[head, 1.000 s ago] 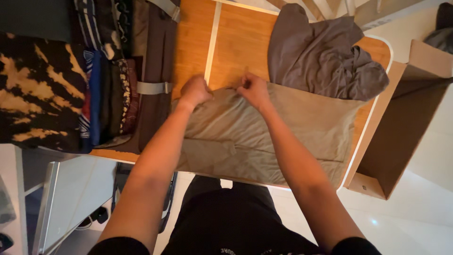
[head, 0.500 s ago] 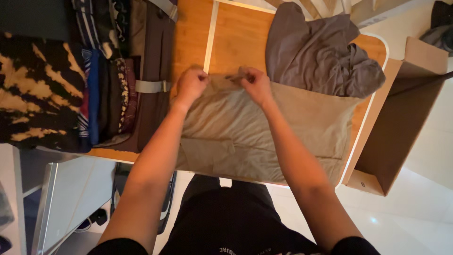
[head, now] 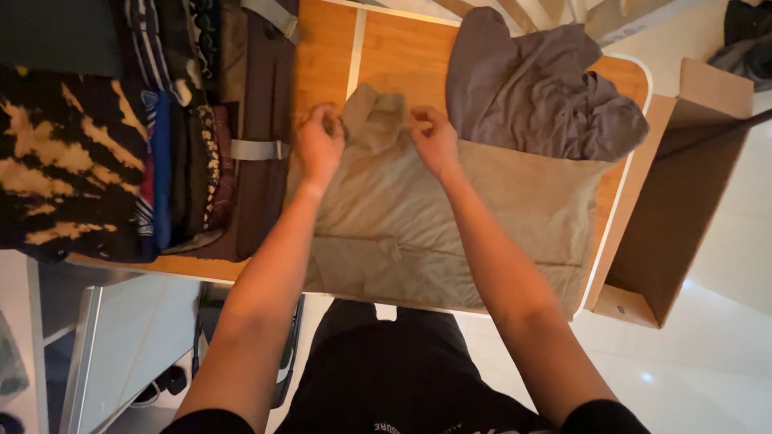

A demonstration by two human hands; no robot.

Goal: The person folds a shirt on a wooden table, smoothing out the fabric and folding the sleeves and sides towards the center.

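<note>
Tan shirt flap now unfolded upward, flat, creased

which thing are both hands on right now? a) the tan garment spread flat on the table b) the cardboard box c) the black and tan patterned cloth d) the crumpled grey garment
a: the left hand and right hand each pinch the far edge of the tan garment, either side of its raised flap, while the crumpled grey garment, the cardboard box and the patterned cloth lie untouched.

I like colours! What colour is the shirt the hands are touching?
The shirt is plain khaki-tan, no pattern; the head view shows it.
</note>
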